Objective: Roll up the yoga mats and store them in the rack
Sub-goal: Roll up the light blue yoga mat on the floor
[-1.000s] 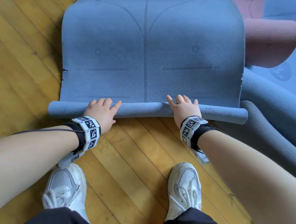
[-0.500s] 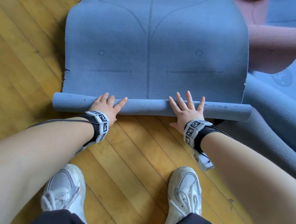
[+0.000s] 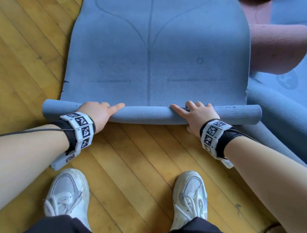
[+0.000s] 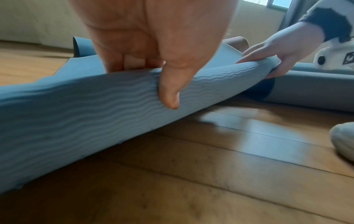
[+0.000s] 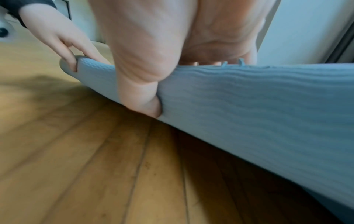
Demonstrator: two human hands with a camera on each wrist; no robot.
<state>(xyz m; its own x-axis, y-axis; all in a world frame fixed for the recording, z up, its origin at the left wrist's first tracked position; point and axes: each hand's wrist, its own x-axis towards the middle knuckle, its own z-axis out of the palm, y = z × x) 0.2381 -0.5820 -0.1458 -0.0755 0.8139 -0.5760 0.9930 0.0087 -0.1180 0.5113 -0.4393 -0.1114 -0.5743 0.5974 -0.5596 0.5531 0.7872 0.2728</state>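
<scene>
The blue-grey foam yoga mat (image 3: pixel 157 54) lies flat on the yellow wooden plank floor (image 3: pixel 143 160), with its near end wound into a narrow ribbed roll (image 3: pixel 149 115) just ahead of 2 white sneakers (image 3: pixel 191 195). The left hand (image 3: pixel 97 111) grips the roll left of centre, fingers over the top, thumb (image 4: pixel 170 91) pressed into the near face. The right hand (image 3: pixel 197 115) grips it right of centre in the same manner. A partly rolled pink mat (image 3: pixel 277 49) lies to the right.
</scene>
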